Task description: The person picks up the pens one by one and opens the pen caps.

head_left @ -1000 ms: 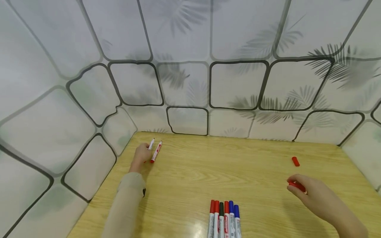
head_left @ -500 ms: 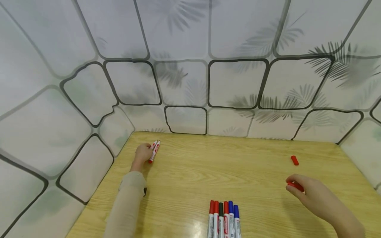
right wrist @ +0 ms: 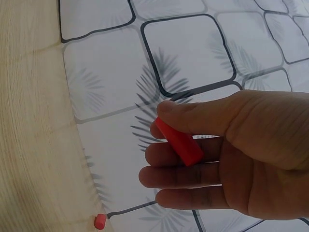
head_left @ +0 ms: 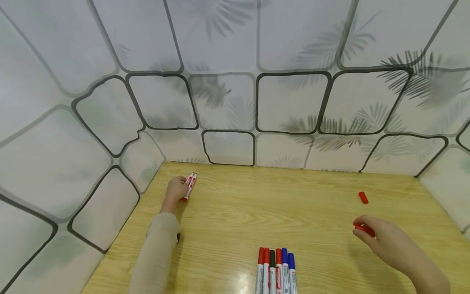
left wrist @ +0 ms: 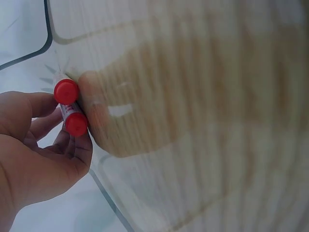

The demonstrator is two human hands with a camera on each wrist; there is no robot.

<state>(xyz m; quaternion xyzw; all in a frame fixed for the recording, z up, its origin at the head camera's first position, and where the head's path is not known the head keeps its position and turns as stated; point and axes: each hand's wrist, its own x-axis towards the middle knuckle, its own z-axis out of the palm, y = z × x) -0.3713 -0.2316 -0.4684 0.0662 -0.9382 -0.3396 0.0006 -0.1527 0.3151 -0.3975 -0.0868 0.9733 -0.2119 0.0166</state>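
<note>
Two uncapped white markers with red ends lie side by side at the table's far left. My left hand (head_left: pixel 176 189) holds them between thumb and curled fingers. In the left wrist view, the thumb touches the upper marker (left wrist: pixel 66 92), and the fingertips are against the lower marker (left wrist: pixel 76 124). My right hand (head_left: pixel 391 243), raised over the right side of the table, pinches a red marker cap (right wrist: pixel 181 142) between thumb and forefinger. A second red cap (head_left: pixel 363 197) lies on the table beyond that hand.
A row of several capped markers (head_left: pixel 279 271) with red, black and blue caps lies at the near middle of the wood-grain table (head_left: pixel 257 204). Patterned walls (head_left: pixel 227 102) rise at the table's back and left edges.
The left marker has turned and now lies close alongside the right one, within my left hand's fingers. My right hand still holds the red cap in nearly the same place.
</note>
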